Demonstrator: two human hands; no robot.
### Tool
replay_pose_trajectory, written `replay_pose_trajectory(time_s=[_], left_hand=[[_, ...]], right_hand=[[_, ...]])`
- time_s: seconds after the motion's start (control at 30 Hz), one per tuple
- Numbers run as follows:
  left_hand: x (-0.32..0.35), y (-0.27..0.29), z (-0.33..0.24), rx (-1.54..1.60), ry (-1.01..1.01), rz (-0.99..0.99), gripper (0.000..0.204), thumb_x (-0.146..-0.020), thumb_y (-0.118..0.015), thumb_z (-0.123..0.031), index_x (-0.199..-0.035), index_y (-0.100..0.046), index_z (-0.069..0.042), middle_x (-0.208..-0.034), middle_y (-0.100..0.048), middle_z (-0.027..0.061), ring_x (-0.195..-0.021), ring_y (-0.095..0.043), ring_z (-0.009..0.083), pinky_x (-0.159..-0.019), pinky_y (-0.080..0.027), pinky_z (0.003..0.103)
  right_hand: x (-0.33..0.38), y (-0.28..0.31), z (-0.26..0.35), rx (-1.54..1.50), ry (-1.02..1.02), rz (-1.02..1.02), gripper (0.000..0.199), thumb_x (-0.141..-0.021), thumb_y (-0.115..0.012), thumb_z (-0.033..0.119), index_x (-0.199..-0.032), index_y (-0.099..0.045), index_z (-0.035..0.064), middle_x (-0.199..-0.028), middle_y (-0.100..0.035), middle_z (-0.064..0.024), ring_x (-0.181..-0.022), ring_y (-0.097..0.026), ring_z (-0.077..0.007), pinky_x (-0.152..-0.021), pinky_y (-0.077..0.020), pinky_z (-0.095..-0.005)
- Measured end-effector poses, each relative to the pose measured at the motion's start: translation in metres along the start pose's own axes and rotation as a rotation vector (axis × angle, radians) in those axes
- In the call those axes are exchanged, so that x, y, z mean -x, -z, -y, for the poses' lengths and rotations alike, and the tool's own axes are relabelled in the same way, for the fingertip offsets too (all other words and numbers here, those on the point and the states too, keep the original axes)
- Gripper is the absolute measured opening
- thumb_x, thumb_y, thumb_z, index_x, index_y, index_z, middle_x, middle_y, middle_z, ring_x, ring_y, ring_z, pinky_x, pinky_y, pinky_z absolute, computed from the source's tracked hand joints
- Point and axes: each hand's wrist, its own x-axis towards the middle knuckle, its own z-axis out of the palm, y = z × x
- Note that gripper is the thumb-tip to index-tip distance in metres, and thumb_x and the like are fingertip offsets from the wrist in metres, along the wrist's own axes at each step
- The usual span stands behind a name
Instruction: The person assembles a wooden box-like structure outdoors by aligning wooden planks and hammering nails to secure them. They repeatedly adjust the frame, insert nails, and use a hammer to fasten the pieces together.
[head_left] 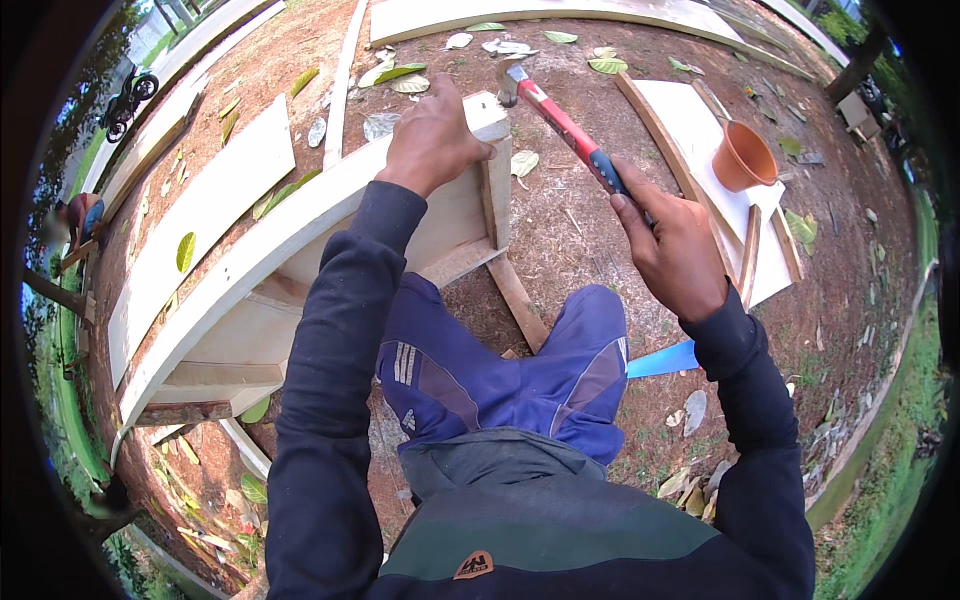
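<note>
1. The left hand [432, 138] is laid over the top corner of a pale wooden frame [300, 235], fingers curled down over the far edge and closed on the wood — the frame is steadied by it.
2. The right hand [675, 250] is wrapped fully shut around the dark grip of a hammer [562, 122], which is held clear of the frame, just to the right of that corner.
3. The hammer's long axis is seen running from the right hand up and to the left; its red shaft ends in a metal head [513, 82] pointed away from the person, toward the leaf-strewn dirt beyond the frame.
4. The frame is stood on the bare ground [570, 235] in front of the bent knees, its long top board slanted from lower left to upper right, with a loose strip of wood [518, 300] lying at its foot.
5. A risk is judged from the spacing: the head is near the left hand's fingers, so a blow aimed at the corner could be landed on them if the swing drifts left.
6. The frame might also be knocked over or shifted — it is braced by one hand only.
7. An orange pot [743, 157] is set on a white board [715, 170] to the right, well apart from the hammer.
</note>
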Motion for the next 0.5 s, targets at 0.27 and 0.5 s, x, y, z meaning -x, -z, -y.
replay_pose_trajectory(time_s=[0.27,0.5], left_hand=[[0.001,0.008,0.009,0.014,0.022,0.127,0.085,-0.074,-0.091,-0.034,-0.134,-0.049,0.008,-0.119,-0.066,0.0350,-0.116,-0.067,0.0464,-0.100,-0.053,0.048],[0.022,0.012,0.035,-0.160,-0.109,0.006,0.084,-0.078,-0.088,-0.048,-0.134,-0.054,0.006,-0.117,-0.072,0.0248,-0.114,-0.069,0.0395,-0.098,-0.056,0.049]], right_hand=[[-0.048,0.061,0.063,-0.364,-0.021,-0.440,0.054,-0.103,-0.066,0.026,-0.153,-0.054,0.0103,-0.090,-0.070,-0.0068,-0.068,-0.060,-0.0153,-0.059,-0.0487,-0.0310],[-0.019,0.025,0.022,0.007,-0.033,0.037,0.044,-0.106,-0.063,0.017,-0.149,-0.059,0.0100,-0.076,-0.064,-0.0069,-0.069,-0.060,-0.0111,-0.067,-0.0499,-0.0299]])
